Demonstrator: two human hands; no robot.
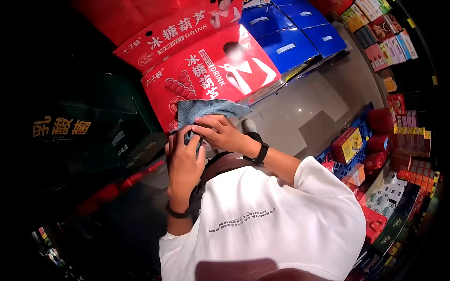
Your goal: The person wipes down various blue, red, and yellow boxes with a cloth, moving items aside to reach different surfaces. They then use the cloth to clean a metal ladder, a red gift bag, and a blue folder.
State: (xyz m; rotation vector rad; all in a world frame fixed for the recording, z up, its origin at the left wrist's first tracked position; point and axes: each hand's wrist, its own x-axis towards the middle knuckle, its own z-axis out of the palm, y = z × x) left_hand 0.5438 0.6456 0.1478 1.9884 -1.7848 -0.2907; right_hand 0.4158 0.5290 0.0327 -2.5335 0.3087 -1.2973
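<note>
A grey-blue cloth (208, 108) hangs over the front edge of a red drink carton (201, 77), and part of it bunches down between my two hands. My left hand (183, 154) is closed with fingers curled around the bunched part. My right hand (225, 136) meets it from the right, its fingers bent over the cloth's lower edge and touching my left fingers. Something dark shows between the hands, too hidden to name. Both hands are close in front of my waist, just below the carton.
Blue cartons (293, 35) stand beside the red ones. On the left is a dark green carton (79, 126) with gold lettering. Shelves of packaged goods (393, 196) line the right, with a blue crate (358, 140) along the tiled floor (300, 112).
</note>
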